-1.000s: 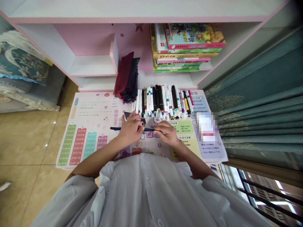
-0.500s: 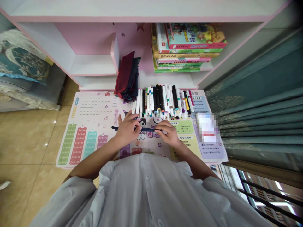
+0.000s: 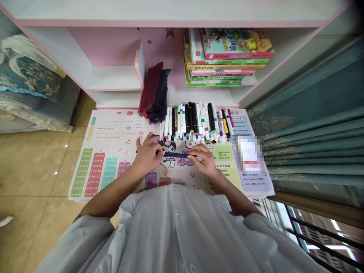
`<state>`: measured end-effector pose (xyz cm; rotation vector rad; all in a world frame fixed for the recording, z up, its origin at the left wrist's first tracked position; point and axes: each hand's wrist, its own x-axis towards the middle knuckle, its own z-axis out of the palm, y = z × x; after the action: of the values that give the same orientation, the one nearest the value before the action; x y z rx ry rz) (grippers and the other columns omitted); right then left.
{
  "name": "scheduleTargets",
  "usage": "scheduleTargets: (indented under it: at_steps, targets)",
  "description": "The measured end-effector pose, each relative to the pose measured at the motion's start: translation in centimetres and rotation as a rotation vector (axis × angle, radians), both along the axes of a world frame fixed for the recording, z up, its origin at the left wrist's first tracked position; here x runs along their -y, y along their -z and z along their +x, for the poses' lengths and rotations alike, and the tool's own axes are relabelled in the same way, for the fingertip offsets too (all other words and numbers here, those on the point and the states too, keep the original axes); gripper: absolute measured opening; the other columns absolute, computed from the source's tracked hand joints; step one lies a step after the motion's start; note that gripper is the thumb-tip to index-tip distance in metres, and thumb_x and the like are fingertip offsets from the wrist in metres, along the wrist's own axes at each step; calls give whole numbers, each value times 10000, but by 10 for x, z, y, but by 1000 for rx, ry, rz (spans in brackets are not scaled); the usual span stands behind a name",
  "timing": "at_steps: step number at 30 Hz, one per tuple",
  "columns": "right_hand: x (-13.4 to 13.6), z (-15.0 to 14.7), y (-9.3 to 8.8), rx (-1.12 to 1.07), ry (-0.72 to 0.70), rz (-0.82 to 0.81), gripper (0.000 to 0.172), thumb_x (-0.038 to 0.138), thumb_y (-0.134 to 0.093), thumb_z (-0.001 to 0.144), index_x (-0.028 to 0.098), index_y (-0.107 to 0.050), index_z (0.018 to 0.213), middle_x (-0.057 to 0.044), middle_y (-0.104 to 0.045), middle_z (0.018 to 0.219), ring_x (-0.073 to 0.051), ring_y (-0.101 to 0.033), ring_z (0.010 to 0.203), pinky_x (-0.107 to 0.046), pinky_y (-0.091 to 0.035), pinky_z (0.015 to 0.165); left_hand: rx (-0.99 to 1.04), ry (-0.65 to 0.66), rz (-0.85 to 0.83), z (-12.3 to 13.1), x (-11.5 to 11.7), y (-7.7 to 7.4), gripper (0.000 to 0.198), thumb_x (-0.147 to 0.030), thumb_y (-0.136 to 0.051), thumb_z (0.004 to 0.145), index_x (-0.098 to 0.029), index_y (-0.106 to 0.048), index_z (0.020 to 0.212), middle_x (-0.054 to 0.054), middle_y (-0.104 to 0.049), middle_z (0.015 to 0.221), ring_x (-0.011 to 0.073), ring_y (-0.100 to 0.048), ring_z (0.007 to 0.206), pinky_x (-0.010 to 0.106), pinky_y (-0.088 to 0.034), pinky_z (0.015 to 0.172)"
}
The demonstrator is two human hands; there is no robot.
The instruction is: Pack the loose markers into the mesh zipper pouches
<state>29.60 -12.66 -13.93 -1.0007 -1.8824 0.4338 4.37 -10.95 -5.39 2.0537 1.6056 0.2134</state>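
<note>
Between my two hands a dark blue fabric pouch (image 3: 176, 155) is stretched level, seen almost edge-on as a narrow strip. My left hand (image 3: 149, 153) pinches it toward its left end with thumb and finger, other fingers raised; a dark corner shows behind them. At its right end, my right hand (image 3: 203, 159) grips it between thumb and fingers. Just beyond my hands lies a row of markers (image 3: 196, 119), mostly white and black, side by side. Left of the markers, a stack of dark red and navy pouches (image 3: 153, 91) leans against the shelf.
The desk mat (image 3: 113, 125) has printed tables and cartoon figures. A phone with a blurred screen (image 3: 249, 153) lies at the right. Books (image 3: 227, 62) are stacked on the pink and white shelf (image 3: 113, 77) behind. Curtains (image 3: 307, 125) hang on the right.
My left hand has slid a little to the left along the dark blue pouch, so more of it shows between my hands. My right hand keeps its grip almost in place.
</note>
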Motion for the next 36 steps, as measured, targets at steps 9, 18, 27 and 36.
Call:
scheduleTargets:
  at_steps: [9, 18, 27, 36]
  targets:
    - [-1, 0, 1, 2, -10, 34, 88, 276, -664, 891, 240, -738, 859, -50, -685, 809, -197, -626, 756, -373, -522, 684, -13, -46, 16, -15, 2, 4, 158, -251, -538, 875, -203, -588, 733, 75, -542, 1449, 334, -273, 1494, 763, -115, 1133]
    - [-1, 1, 1, 10, 1, 58, 58, 245, -674, 883, 230, -726, 863, -53, -678, 815, -196, -625, 764, -377, -522, 691, -9, -93, 21, -24, 2, 3, 161, -251, -536, 868, -201, -573, 720, 85, -562, 1425, 326, -289, 1489, 758, -138, 1124]
    - [-1, 3, 5, -5, 14, 5, 103, 306, -660, 892, 259, -748, 868, -47, -680, 811, -203, -626, 749, -384, -523, 673, 3, -168, 38, -39, 2, 3, 142, -263, -546, 854, -213, -579, 725, 85, -557, 1431, 333, -304, 1480, 746, -153, 1125]
    - [-1, 2, 2, 32, 12, 18, 110, 308, -661, 894, 255, -746, 849, -45, -687, 804, -199, -635, 754, -382, -534, 676, 6, -180, 41, -46, 4, 6, 151, -289, -540, 867, -214, -575, 740, 90, -548, 1435, 328, -286, 1488, 750, -162, 1115]
